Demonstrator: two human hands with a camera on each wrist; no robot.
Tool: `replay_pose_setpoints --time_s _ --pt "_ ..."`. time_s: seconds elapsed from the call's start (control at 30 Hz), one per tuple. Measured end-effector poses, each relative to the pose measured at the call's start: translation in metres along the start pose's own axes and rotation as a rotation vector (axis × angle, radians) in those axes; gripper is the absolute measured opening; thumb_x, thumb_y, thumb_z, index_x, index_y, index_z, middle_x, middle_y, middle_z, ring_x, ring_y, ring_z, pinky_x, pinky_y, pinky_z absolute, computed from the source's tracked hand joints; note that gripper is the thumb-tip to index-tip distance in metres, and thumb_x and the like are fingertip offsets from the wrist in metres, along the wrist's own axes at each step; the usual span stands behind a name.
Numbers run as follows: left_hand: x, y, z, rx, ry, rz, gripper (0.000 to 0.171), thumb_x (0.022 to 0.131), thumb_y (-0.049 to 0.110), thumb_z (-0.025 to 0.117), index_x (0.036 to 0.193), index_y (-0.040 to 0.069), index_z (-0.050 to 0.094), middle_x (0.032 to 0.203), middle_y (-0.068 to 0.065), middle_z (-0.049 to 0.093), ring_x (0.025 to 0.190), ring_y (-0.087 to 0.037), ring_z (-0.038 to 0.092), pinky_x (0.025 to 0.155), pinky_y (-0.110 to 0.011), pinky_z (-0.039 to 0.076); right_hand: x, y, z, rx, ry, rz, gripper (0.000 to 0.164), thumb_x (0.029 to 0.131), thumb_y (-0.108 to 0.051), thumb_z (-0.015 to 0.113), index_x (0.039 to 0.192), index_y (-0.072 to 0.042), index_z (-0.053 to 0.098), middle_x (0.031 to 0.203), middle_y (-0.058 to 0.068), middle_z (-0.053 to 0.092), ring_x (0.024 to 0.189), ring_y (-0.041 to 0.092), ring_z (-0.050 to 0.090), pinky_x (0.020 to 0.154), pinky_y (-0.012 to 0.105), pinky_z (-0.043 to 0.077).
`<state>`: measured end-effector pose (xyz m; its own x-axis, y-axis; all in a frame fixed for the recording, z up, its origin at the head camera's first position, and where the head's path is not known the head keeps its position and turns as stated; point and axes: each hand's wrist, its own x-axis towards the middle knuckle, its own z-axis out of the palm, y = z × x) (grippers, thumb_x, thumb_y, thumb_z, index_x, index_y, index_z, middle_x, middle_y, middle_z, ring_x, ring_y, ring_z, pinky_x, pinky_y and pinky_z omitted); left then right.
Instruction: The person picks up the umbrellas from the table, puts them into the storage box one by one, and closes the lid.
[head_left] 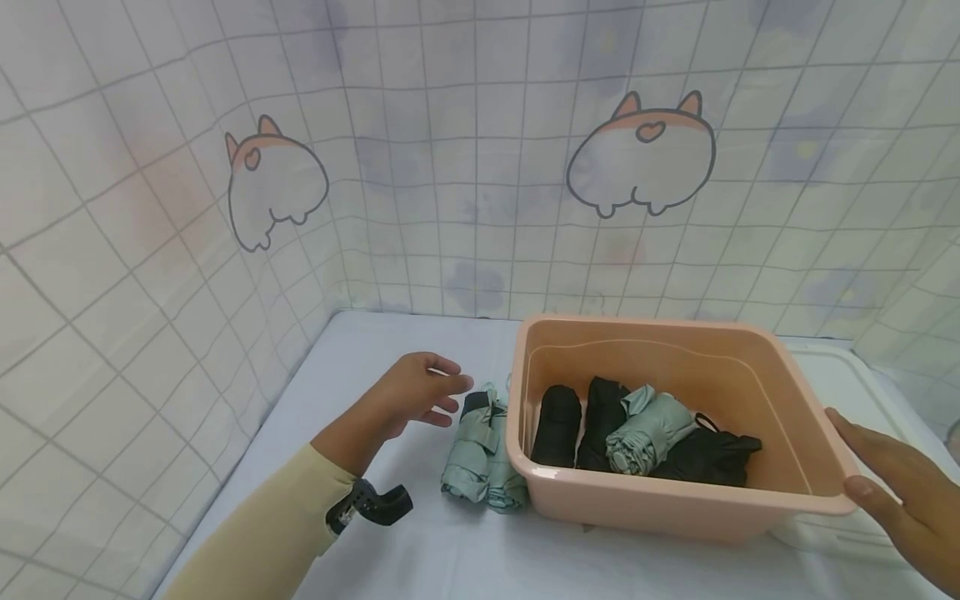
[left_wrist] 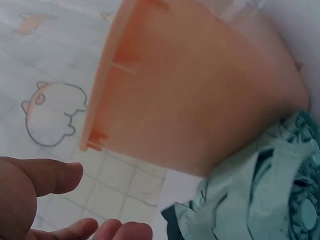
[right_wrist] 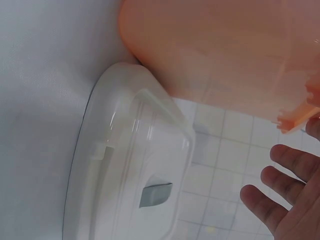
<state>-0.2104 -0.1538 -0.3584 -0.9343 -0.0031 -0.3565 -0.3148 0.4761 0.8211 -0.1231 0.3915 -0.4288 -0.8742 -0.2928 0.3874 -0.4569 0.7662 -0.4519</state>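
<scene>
My left hand (head_left: 423, 390) hovers with loosely spread fingers just above two pale green folded umbrellas (head_left: 468, 454), which lie side by side on the white surface against the bin's left wall. In the left wrist view, one umbrella (left_wrist: 240, 195) shows its pleated fabric and round end; the hand holds nothing. At the right side of the peach plastic bin (head_left: 675, 508), my right hand (head_left: 907, 492) touches the rim with extended fingers. Inside the bin lie another pale green folded umbrella (head_left: 651, 433) and several black rolled bundles (head_left: 558, 425) that look like folded umbrellas.
A translucent white lid (right_wrist: 145, 150) with a grey latch lies to the right of the bin, partly beneath it. A white-covered table (head_left: 390, 550) carries everything. Grid-patterned curtains (head_left: 465, 167) with cartoon animals stand behind and at the left.
</scene>
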Motion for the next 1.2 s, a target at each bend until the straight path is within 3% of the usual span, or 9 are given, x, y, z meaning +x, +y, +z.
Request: replay_pose_setpoints --time_s 0.23,0.67,1.0,1.2 --pt "0.008 -0.021 0.002 0.086 -0.009 -0.02 0.043 0.094 0.034 0.076 0.122 0.003 0.063 0.119 -0.019 0.067 0.093 -0.029 0.071 0.071 -0.038 0.063 0.0 -0.003 -0.002 -0.002 0.004 -0.012 0.072 0.101 -0.002 0.055 0.164 -0.017 0.024 0.155 0.037 0.031 0.14 0.065 0.02 0.112 0.076 -0.002" --pt "0.016 -0.044 0.017 0.229 -0.095 -0.068 0.061 0.091 0.045 0.076 0.123 -0.005 0.063 0.104 -0.015 0.069 0.087 -0.029 0.072 0.064 -0.042 0.062 0.001 -0.005 -0.002 -0.014 -0.011 -0.008 0.072 0.102 -0.003 0.054 0.165 -0.017 0.022 0.154 0.04 0.03 0.141 0.065 0.019 0.111 0.078 -0.002" --pt "0.021 -0.045 0.029 0.277 -0.084 -0.067 0.057 0.088 0.044 0.079 0.114 -0.004 0.065 0.096 -0.013 0.065 0.081 -0.028 0.068 0.058 -0.04 0.061 0.002 -0.003 -0.002 -0.025 -0.063 0.003 0.073 0.104 -0.006 0.054 0.165 -0.017 0.017 0.154 0.041 0.028 0.136 0.069 0.021 0.11 0.078 -0.002" --pt "0.022 -0.044 0.035 0.331 -0.068 -0.062 0.052 0.081 0.045 0.087 0.094 0.002 0.06 0.089 -0.013 0.061 0.078 -0.027 0.064 0.056 -0.037 0.061 0.003 -0.004 -0.004 -0.009 -0.046 -0.007 0.072 0.103 -0.005 0.053 0.165 -0.017 0.019 0.152 0.042 0.03 0.134 0.07 0.023 0.109 0.079 -0.001"
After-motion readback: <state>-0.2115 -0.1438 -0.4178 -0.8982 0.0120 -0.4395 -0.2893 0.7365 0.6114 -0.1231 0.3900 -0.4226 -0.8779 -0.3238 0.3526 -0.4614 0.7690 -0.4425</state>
